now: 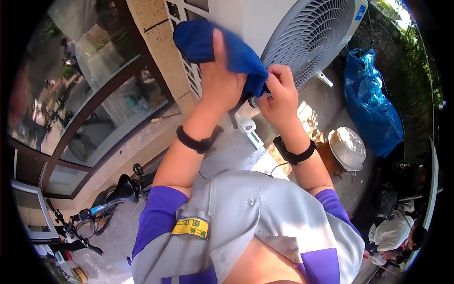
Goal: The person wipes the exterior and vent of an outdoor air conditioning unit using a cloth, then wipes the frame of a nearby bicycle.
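Observation:
A dark blue cloth [234, 53] is stretched between both hands in front of the white outdoor unit of an air conditioner [260, 21]. My left hand [225, 80] grips the cloth, its thumb lying up along the fabric; the far part of the cloth bulges, and whether something is inside it is hidden. My right hand [282, 90] pinches the cloth's lower right corner between bent fingers and thumb, close to the round fan grille [314, 44]. A dark strap is around each wrist. Below the hands, a white bracket [250, 129] sticks out under the unit.
A brown-framed window [106, 92] with a stone ledge runs along the left. A bicycle [120, 193] stands at lower left. To the right are a blue plastic bag [372, 103] and a metal pot [347, 149]. Another person [393, 230] is at the far lower right.

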